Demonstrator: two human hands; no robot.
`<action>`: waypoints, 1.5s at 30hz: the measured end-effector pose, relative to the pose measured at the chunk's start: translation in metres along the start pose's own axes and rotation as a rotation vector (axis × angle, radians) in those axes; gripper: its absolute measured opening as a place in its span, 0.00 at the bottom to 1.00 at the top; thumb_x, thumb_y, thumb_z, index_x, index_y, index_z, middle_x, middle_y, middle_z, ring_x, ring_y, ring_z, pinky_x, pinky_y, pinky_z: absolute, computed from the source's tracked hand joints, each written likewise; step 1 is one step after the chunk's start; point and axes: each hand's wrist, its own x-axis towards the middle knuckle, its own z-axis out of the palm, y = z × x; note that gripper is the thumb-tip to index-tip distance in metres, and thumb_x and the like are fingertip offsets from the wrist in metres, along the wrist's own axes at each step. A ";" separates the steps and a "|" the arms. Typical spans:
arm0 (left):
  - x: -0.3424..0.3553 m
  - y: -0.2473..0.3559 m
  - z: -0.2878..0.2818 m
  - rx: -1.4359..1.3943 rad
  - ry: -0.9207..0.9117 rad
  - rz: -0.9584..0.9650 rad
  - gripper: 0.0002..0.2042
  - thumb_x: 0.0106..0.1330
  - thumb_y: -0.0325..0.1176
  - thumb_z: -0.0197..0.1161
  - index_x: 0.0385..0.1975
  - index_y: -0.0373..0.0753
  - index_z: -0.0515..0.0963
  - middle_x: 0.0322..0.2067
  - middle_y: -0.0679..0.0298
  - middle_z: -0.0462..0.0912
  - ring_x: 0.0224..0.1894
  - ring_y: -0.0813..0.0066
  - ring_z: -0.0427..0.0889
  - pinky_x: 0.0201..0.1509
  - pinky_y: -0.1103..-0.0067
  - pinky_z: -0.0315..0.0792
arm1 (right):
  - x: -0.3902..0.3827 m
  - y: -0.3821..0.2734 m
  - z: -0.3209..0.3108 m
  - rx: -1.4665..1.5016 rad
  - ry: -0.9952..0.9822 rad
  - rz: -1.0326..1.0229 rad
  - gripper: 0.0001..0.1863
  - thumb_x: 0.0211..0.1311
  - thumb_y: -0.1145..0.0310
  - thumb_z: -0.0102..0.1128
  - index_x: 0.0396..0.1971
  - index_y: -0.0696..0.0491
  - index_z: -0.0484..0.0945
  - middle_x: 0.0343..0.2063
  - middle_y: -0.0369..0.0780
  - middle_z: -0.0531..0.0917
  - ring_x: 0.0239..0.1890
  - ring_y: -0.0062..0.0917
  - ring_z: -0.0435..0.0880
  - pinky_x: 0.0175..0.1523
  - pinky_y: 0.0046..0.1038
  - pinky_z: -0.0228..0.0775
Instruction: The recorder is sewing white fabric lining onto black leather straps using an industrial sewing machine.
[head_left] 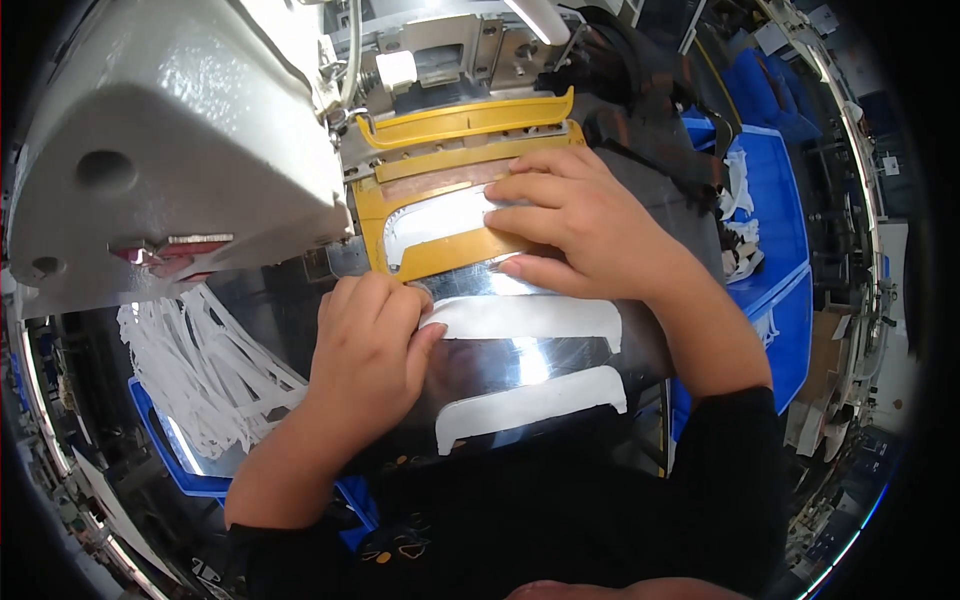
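Observation:
A yellow template frame (445,255) lies on the metal sewing machine bed, with a curved white piece (430,222) inside its opening. My right hand (590,220) rests over the frame's right part, fingers spread and pressing on that white piece and the yellow edge. Nearer me is a second white strip (530,317) with a turned-down right end. The thumb and bent fingers of my left hand (370,335) pinch its left end, hiding that tip. A third white strip (535,402) of similar shape lies flat at the near edge, touched by neither hand.
The grey sewing machine head (180,150) looms at the left, close to the frame. A yellow clamp bar (470,120) stands behind it. Narrow white strips (205,370) hang in a bunch at the left above a blue bin. More blue bins (775,220) hold scraps at the right.

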 end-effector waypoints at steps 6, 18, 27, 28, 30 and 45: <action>0.000 0.002 0.004 -0.033 0.012 0.003 0.06 0.67 0.30 0.70 0.38 0.41 0.80 0.38 0.61 0.77 0.42 0.56 0.76 0.51 0.64 0.69 | -0.002 -0.014 0.001 0.209 0.044 -0.132 0.19 0.64 0.54 0.75 0.46 0.51 0.87 0.48 0.38 0.87 0.57 0.39 0.82 0.63 0.42 0.71; 0.003 0.004 0.006 -0.094 0.005 0.073 0.06 0.72 0.33 0.67 0.37 0.39 0.78 0.38 0.59 0.78 0.43 0.55 0.76 0.51 0.64 0.69 | -0.003 -0.030 0.010 0.592 -0.090 0.020 0.11 0.62 0.65 0.79 0.35 0.52 0.85 0.32 0.39 0.85 0.38 0.38 0.84 0.43 0.37 0.77; 0.003 0.005 0.000 -0.479 0.003 -0.070 0.15 0.72 0.41 0.71 0.46 0.37 0.81 0.35 0.60 0.82 0.37 0.57 0.80 0.46 0.66 0.74 | -0.003 -0.028 0.014 0.475 -0.067 0.007 0.10 0.67 0.63 0.75 0.33 0.52 0.83 0.30 0.41 0.84 0.37 0.40 0.84 0.42 0.38 0.76; 0.002 0.006 0.001 -0.478 0.004 -0.070 0.15 0.72 0.41 0.71 0.46 0.37 0.81 0.35 0.60 0.82 0.37 0.57 0.80 0.46 0.66 0.74 | -0.003 -0.028 0.014 0.475 -0.066 0.006 0.10 0.67 0.63 0.75 0.33 0.52 0.83 0.30 0.41 0.84 0.37 0.40 0.84 0.42 0.38 0.76; 0.001 0.006 0.006 -0.535 -0.001 -0.054 0.20 0.68 0.40 0.76 0.55 0.37 0.81 0.37 0.61 0.83 0.35 0.66 0.81 0.44 0.71 0.77 | -0.004 -0.027 0.015 0.425 -0.031 -0.021 0.10 0.67 0.64 0.74 0.33 0.53 0.83 0.30 0.42 0.84 0.37 0.41 0.84 0.42 0.39 0.76; -0.001 0.013 -0.002 -0.676 -0.049 -0.368 0.08 0.71 0.32 0.74 0.36 0.33 0.85 0.30 0.59 0.85 0.30 0.71 0.82 0.36 0.76 0.75 | 0.001 -0.037 0.010 0.626 0.012 0.022 0.10 0.67 0.61 0.74 0.36 0.51 0.85 0.30 0.39 0.86 0.39 0.39 0.86 0.46 0.40 0.78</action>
